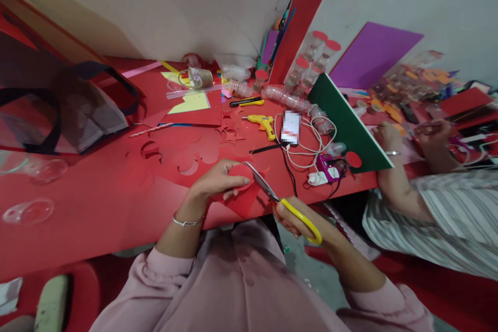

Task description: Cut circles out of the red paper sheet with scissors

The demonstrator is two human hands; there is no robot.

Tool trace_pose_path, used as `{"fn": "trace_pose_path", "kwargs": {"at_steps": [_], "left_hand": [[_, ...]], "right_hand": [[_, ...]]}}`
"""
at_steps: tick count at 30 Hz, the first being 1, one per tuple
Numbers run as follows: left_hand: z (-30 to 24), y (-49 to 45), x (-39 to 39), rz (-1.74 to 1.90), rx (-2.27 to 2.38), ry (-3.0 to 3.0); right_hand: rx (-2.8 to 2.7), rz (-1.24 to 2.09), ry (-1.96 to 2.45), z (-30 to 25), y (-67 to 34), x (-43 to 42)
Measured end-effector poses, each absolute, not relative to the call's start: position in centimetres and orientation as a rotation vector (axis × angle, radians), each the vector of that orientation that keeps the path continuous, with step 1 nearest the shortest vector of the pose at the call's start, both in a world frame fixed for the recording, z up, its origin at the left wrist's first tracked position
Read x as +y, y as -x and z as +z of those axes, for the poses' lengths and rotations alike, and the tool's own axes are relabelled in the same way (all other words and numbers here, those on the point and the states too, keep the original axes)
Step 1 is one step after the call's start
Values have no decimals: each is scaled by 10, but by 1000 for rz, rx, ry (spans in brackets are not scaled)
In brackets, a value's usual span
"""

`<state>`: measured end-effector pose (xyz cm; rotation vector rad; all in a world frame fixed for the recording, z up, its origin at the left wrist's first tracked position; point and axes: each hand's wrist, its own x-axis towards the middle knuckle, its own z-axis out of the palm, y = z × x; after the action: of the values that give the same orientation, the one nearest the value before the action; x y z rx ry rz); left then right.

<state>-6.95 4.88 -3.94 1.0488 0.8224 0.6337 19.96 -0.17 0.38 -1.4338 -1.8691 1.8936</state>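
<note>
At the bottom centre of the frame the left hand pinches a piece of red paper between thumb and fingers, holding it at the near edge of the red table. The right hand grips yellow-handled scissors, fingers through the loops; the blades are parted and point up-left, their tips touching the paper's rounded upper edge.

Just above the paper, red scraps with cut-out curves and star shapes lie flat on the table. Further up, at centre, lie a yellow glue gun, a phone ringed by white cable, and a black-and-yellow knife. A yellow sheet sits left of these.

At upper centre right, clear cups with red lids stand near a red upright strip. A green board slants to the right of centre, with a purple sheet behind it.

At the left, a clear bag with dark handles rests on the table, and clear domes lie nearer the left edge.

At the right edge, another person in a striped top has both hands on the table among small craft pieces; what they hold is too small to tell.
</note>
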Motion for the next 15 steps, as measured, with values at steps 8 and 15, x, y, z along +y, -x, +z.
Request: {"fn": "trace_pose_path", "kwargs": {"at_steps": [8, 15], "left_hand": [[-50, 67, 54, 621, 865, -1005], [-50, 60, 59, 579, 987, -941]], "right_hand": [[-1764, 1987, 1457, -10, -206, 10], [-1666, 2032, 1420, -18, -214, 23]]}}
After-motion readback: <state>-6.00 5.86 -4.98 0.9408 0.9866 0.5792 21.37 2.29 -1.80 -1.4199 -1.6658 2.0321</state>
